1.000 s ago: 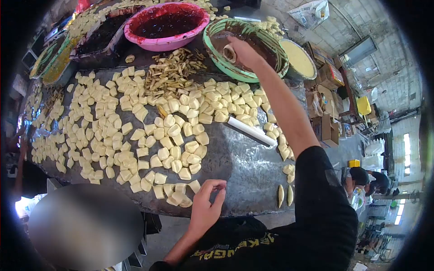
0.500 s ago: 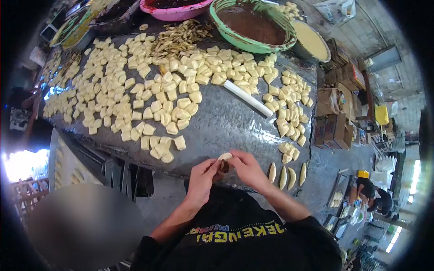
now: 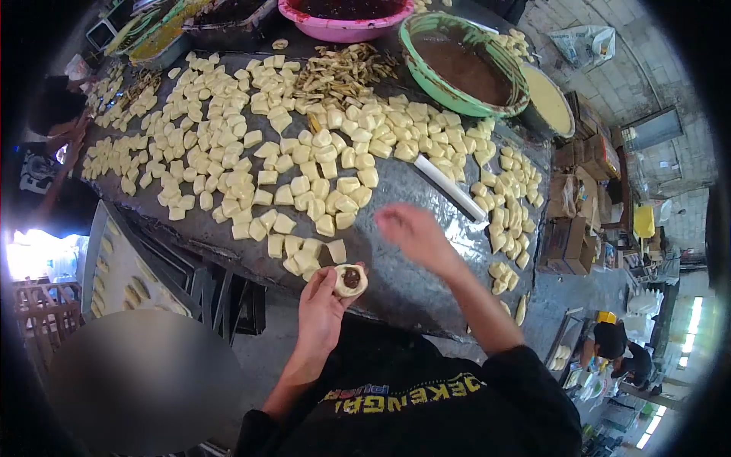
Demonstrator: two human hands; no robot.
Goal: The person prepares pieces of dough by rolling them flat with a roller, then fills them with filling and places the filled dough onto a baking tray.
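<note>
The left hand (image 3: 320, 308) cupped a small round pale dough piece with dark filling (image 3: 350, 279), fingers curled under it, at six o'clock just off the grey metal table (image 3: 396, 206). At one o'clock from it the right hand (image 3: 411, 232) hovered blurred, seemingly loosely open and empty. Pale yellow dough squares (image 3: 251, 167) covered the table; a white rolling stick (image 3: 451, 188) lay at two o'clock, below the green bowl of brown filling (image 3: 464, 68).

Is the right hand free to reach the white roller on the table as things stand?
Probably yes. The right hand hovers empty above bare table just short of the white roller, with nothing between them; the left hand holds the filled dough piece.
</note>
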